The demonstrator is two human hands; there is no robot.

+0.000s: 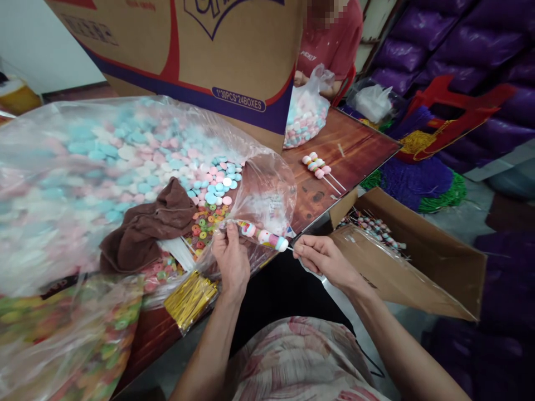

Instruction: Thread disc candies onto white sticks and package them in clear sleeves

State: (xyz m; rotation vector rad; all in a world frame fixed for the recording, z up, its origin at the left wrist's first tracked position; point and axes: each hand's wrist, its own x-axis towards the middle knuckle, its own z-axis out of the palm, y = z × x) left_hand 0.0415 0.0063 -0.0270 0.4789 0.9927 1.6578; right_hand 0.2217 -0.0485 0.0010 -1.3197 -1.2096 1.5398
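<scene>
Between my two hands is a candy skewer (pixel 267 238), its pastel pieces in a row on a white stick and a clear printed wrapper around part of it. My left hand (pixel 232 256) pinches the wrapper at the skewer's far left end. The bare stick end is between the closed fingers of my right hand (pixel 320 255). Just left of my left hand lie small ring gummies (pixel 205 224) and a packet of gold twist ties (pixel 190 298). Several finished-looking skewers (pixel 317 165) rest on the table beyond my right hand.
A big clear bag of pastel candies (pixel 137 150) covers the left, with a brown cloth (pixel 152 225) on it. Behind stands a large cardboard box (pixel 234 61). An open carton (pixel 443 264) of skewers sits at right. A person in a red shirt (pixel 338 44) sits across the table (pixel 359 139).
</scene>
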